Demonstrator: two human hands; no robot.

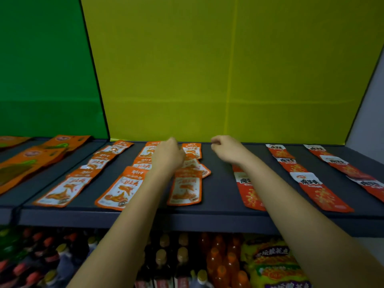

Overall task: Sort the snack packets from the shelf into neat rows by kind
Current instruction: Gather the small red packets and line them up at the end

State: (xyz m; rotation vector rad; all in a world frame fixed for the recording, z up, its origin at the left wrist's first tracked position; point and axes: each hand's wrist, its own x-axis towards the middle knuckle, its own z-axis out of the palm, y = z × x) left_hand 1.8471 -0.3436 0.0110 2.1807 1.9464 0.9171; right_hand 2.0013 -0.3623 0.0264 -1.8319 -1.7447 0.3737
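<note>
Now I see the left hand (168,155) far back on the shelf (218,196), over the third row of orange-white packets (187,187). Its fingers are hidden, so I cannot tell if it pinches one. This row lies crooked in the middle, which is probably why the hand is there. The right hand (225,149) hovers loosely curled and holds nothing, above bare shelf beside the red packets (311,183), which lie in rows.
</note>
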